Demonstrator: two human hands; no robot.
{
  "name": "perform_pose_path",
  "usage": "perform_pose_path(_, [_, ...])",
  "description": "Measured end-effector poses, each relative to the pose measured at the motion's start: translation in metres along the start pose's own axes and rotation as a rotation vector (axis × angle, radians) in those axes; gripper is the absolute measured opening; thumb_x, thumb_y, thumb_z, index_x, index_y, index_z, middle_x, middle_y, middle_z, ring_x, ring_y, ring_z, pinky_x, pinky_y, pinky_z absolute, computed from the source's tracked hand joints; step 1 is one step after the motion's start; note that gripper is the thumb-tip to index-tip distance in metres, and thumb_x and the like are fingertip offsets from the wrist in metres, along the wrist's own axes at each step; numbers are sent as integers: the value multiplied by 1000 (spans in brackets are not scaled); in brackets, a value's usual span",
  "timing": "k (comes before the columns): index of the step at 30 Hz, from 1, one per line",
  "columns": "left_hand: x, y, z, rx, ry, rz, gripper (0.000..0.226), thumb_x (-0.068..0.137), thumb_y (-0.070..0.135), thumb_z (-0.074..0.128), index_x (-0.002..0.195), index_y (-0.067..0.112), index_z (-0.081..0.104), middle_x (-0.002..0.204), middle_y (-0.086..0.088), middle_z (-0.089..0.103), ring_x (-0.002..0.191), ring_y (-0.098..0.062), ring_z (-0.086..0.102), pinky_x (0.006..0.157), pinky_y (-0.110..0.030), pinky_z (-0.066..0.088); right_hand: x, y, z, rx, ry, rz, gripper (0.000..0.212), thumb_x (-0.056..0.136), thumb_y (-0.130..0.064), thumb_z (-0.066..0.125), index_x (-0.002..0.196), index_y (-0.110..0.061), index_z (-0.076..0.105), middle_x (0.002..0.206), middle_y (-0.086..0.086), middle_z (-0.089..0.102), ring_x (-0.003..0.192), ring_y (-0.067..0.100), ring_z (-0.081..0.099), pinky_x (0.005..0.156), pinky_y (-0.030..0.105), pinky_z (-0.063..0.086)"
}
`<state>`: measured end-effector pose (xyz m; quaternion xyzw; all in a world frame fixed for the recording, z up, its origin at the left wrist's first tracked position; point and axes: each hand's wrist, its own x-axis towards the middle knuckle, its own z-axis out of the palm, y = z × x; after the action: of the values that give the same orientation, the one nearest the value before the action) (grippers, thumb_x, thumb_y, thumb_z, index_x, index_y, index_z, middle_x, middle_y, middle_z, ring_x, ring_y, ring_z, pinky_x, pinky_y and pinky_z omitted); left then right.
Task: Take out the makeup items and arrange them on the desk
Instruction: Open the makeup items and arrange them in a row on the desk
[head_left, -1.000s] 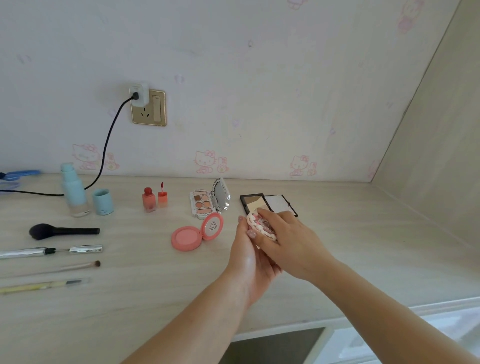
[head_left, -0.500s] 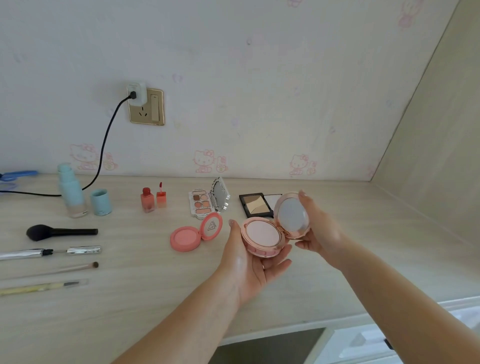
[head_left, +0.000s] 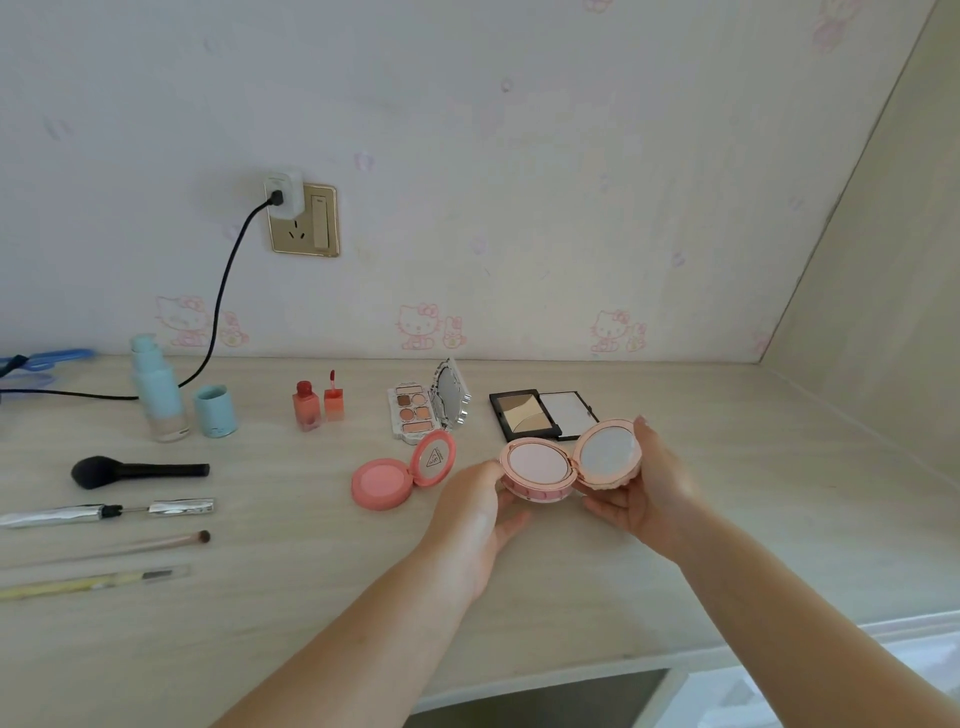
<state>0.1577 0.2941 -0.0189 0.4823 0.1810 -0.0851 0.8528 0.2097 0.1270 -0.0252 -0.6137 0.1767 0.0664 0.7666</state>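
A round pink powder compact (head_left: 540, 467) lies open between both hands, low over the desk (head_left: 311, 597). My left hand (head_left: 475, 512) holds its base from the left. My right hand (head_left: 649, 493) cups the mirrored lid on the right. Behind it lie a black contour palette (head_left: 524, 413), an open eyeshadow palette (head_left: 415, 410) and an open pink blush compact (head_left: 384, 480).
Further left stand two small red lip bottles (head_left: 314, 402), a blue bottle (head_left: 156, 389) with its cap (head_left: 215, 410) beside it. A black brush (head_left: 135, 470), a silver tube (head_left: 104, 512) and two thin brushes lie at the left edge. A black cable runs from the wall socket (head_left: 304, 218).
The closed compact, held in both hands a second ago, has been opened. It now lies flatter and lower, with the lid folded out to the right.
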Motion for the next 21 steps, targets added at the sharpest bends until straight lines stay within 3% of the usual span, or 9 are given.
perform_pose_path(6, [12,-2,-5,196,-3,36,24,92,7,42,81,22,57,100,-5,59,98,-20,56,89,-37,50,3,3,4,4,23,3,49,93,-54,40,119,-13,51,98,16,66,79,30,67,67,42,54])
perform_pose_path(8, [15,-2,-7,252,-8,48,22,91,10,44,99,25,59,115,-3,58,108,-19,56,92,-36,50,5,3,4,-2,27,-3,47,94,-52,41,118,-13,51,97,15,66,80,29,66,67,42,54])
perform_pose_path(10, [18,-2,-9,324,-8,63,39,91,13,44,127,25,50,125,0,54,115,-19,53,100,-39,46,7,1,3,-13,35,-20,45,95,-49,42,117,-12,51,96,15,65,81,29,66,68,41,54])
perform_pose_path(11, [20,-2,-9,358,-10,67,43,91,13,44,132,25,46,123,1,54,114,-18,52,103,-41,44,8,1,3,-16,37,-23,44,95,-48,42,116,-11,51,96,14,65,81,28,66,67,40,54])
perform_pose_path(14, [21,-3,-10,433,-15,71,41,90,13,45,128,27,50,118,5,55,112,-15,49,107,-41,39,10,1,2,-7,35,-16,42,95,-47,43,114,-11,52,94,13,65,82,28,66,68,39,54])
perform_pose_path(18, [21,-4,-11,457,-20,78,28,88,11,45,103,31,58,110,7,60,105,-11,52,104,-40,43,11,0,2,-20,29,-11,38,95,-45,45,112,-11,52,94,14,64,83,29,65,72,41,54])
perform_pose_path(21, [20,-5,-12,439,-10,96,28,89,11,43,102,30,60,107,8,61,98,-8,54,103,-40,44,12,-1,1,-24,31,-9,38,94,-42,49,111,-8,53,101,17,63,87,32,66,80,46,54])
